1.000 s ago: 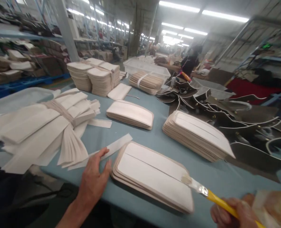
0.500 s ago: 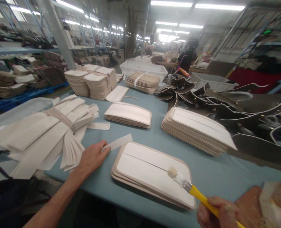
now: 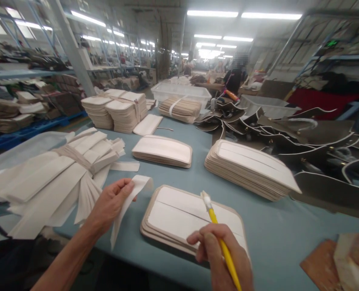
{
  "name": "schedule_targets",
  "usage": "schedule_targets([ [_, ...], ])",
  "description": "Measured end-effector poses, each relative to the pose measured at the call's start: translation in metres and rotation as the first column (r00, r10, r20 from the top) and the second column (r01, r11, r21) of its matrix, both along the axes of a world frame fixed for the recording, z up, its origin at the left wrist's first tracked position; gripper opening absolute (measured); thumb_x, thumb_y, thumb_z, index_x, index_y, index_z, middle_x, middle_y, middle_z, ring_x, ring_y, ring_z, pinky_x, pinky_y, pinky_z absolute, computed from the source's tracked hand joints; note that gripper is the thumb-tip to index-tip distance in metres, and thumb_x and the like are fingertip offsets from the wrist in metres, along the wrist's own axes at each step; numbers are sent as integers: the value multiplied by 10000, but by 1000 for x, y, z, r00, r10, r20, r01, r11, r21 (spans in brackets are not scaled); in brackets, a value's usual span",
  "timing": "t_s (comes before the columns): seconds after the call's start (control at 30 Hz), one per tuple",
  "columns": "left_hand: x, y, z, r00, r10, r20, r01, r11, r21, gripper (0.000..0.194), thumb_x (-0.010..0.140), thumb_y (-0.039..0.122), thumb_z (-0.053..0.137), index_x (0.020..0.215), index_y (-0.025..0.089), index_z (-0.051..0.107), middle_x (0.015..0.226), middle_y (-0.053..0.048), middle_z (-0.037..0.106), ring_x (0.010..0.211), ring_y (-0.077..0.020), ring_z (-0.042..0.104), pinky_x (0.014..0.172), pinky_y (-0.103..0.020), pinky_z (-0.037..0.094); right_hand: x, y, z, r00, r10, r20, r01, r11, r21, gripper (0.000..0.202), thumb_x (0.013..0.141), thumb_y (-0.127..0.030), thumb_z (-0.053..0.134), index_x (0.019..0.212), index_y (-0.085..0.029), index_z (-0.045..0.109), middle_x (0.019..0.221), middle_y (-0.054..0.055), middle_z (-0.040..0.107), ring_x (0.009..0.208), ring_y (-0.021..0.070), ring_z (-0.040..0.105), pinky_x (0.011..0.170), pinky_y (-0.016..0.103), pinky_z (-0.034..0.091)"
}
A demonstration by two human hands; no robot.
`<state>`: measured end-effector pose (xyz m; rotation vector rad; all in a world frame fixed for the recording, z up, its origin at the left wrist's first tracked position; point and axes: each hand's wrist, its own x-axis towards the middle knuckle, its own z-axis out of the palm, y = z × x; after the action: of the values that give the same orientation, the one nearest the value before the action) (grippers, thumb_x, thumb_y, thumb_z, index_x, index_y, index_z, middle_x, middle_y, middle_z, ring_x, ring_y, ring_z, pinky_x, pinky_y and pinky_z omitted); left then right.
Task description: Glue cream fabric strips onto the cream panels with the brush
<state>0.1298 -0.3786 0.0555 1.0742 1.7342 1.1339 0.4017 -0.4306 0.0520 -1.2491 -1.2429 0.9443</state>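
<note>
My left hand (image 3: 114, 204) pinches a pale strip (image 3: 123, 214), lifted off the table and hanging bent on both sides of the fingers. A yellow-handled paintbrush (image 3: 223, 248) is gripped in my right hand (image 3: 220, 254), its bristles pointing up and away. The brush tip is over the nearest stack of cream panels (image 3: 176, 206); I cannot tell whether it touches. These panels have rounded corners, tan edges and a dark line along the white top one. Left of my left hand lies a tied bundle of similar strips (image 3: 55, 173).
Two more panel stacks, a small one (image 3: 163, 149) and a taller one (image 3: 249, 167), stand farther back on the blue-green table (image 3: 179, 180). Dark bag pieces (image 3: 315, 141) with white edges crowd the right. Tied stacks (image 3: 119, 109) and a plastic bin (image 3: 182, 91) stand behind.
The strip has been raised from the table by my left hand. My right hand has brought the paintbrush left and tilted it upright, away from the panel's right end.
</note>
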Motion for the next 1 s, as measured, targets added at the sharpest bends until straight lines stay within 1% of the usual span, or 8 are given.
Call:
schedule_targets([
  [0.17, 10, -22, 7, 984, 4, 178, -2, 1000, -13, 749, 696, 769, 757, 1165, 195, 650, 803, -35, 737, 590, -173, 621, 516, -252, 493, -39, 37, 1, 968, 210, 138, -223, 971, 87, 231, 958, -446, 681, 892, -225, 659, 838, 33, 758, 709, 179, 707, 654, 267, 527],
  [0.3, 28, -43, 5, 967, -87, 239, 79, 996, 42, 639, 787, 701, 735, 1191, 212, 663, 772, -19, 721, 641, -180, 632, 590, -256, 535, -79, 57, 4, 950, 302, 76, -309, 945, 106, 200, 933, -408, 685, 901, -243, 576, 890, 17, 730, 782, 184, 696, 706, 280, 533],
  [0.4, 40, -55, -5, 983, -113, 145, 100, 991, 92, 517, 837, 692, 672, 990, 198, 692, 755, -19, 692, 652, -166, 606, 598, -234, 503, -100, 61, 2, 957, 283, 59, -289, 942, 171, 150, 982, -362, 598, 896, -249, 550, 755, -39, 631, 667, 150, 614, 648, 260, 481],
  [0.53, 43, -62, -23, 996, -85, 8, 84, 993, 84, 531, 892, 695, 555, 711, 198, 604, 609, 15, 540, 555, -132, 480, 504, -220, 389, -111, 60, -9, 968, 243, 58, -250, 946, 204, 150, 1049, -346, 516, 937, -248, 537, 744, -51, 572, 660, 141, 558, 637, 256, 437],
  [0.67, 41, -65, -35, 994, -103, -46, 107, 989, 98, 447, 926, 599, 545, 741, 205, 647, 677, -19, 663, 623, -170, 588, 579, -236, 448, -118, 55, -19, 970, 243, 15, -241, 949, 203, 148, 1077, -333, 495, 952, -254, 502, 829, -36, 561, 738, 143, 556, 686, 251, 452],
  [0.77, 45, -68, -39, 986, -162, 51, 156, 983, 97, 365, 911, 541, 600, 791, 211, 701, 715, -36, 726, 680, -210, 671, 651, -252, 507, -127, 51, -20, 974, 227, -10, -218, 948, 233, 168, 1079, -331, 516, 932, -255, 488, 872, -24, 566, 818, 150, 574, 734, 252, 463],
  [0.87, 50, -72, -39, 971, -207, 120, 197, 976, 94, 301, 890, 494, 649, 807, 215, 729, 724, -44, 742, 669, -218, 679, 650, -257, 522, -131, 48, -18, 981, 194, 10, -189, 941, 281, 164, 1072, -309, 539, 925, -253, 493, 879, -20, 579, 859, 154, 591, 771, 254, 464],
  [1.0, 42, -74, -33, 968, -143, 208, 125, 987, 99, 283, 847, 499, 728, 885, 219, 737, 789, -49, 744, 704, -207, 664, 682, -263, 546, -121, 46, -18, 980, 176, 88, -196, 924, 329, 139, 1071, -267, 533, 935, -255, 508, 858, -32, 581, 818, 143, 600, 755, 238, 465],
])
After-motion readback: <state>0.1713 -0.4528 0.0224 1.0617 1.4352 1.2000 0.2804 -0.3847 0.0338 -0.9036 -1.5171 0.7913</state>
